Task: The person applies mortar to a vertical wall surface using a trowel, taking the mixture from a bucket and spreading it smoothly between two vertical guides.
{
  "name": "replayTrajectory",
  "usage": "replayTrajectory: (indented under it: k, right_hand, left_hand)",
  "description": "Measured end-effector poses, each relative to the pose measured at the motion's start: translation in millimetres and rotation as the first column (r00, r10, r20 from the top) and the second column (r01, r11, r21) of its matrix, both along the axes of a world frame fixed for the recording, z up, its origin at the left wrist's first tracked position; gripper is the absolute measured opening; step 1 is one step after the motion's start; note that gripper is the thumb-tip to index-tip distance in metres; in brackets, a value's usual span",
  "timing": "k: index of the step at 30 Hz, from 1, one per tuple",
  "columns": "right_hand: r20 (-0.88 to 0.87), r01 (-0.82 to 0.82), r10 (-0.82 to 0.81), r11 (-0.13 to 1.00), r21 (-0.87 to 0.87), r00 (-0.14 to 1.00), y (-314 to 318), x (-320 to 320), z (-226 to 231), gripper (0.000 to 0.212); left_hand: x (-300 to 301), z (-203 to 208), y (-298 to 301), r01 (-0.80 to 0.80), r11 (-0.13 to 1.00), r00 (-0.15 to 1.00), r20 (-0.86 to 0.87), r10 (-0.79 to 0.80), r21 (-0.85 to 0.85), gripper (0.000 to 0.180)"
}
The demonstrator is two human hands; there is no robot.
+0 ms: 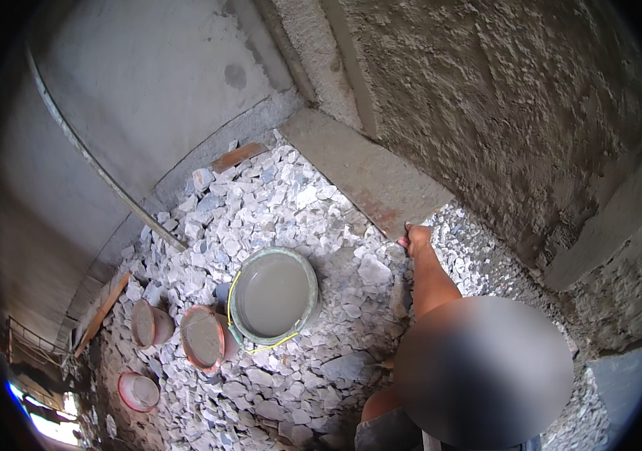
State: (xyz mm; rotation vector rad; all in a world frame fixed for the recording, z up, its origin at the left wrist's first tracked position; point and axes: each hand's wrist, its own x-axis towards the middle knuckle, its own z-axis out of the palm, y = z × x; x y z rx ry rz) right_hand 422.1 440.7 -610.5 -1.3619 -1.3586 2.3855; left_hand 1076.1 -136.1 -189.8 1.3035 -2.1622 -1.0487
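Observation:
My right hand (416, 240) is closed on the near corner of a flat, mortar-stained board (366, 169). The thumb lies at the upper face, while most fingers are hidden. Slantwise, the board stretches from this hand toward the far wall corner, beside the foot of the rough wall. A large blurred patch covers where my upper arm and much of my body would show. My left hand cannot be made out; a sliver of skin shows beside the patch. Left of my arm stands a green-rimmed bucket (274, 293) with a yellow handle, holding wet grey mortar.
Broken stones (253, 210) cover the ground. Two reddish buckets (202, 340) (148, 325) with grey mortar and a smaller pinkish bucket (139, 391) stand left. A long pole (95, 161) leans on the smooth wall (155, 68). Freshly coated rough wall (501, 128) rises at right.

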Motion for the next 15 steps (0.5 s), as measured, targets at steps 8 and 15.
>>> replayTrajectory:
  k: [8,15]
  right_hand:
    - [-0.144,0.038,-0.047,0.997,-0.066,0.988,10,4,-18,0.016]
    - [-0.142,0.02,-0.029,0.998,-0.062,0.99,22,53,-7,0.023]
  left_hand:
    - [7,-15,-4,-0.05,0.997,0.998,0.039,0.048,0.055,0.028]
    - [2,-14,-12,-0.052,0.995,0.998,0.052,0.048,0.088,0.027]
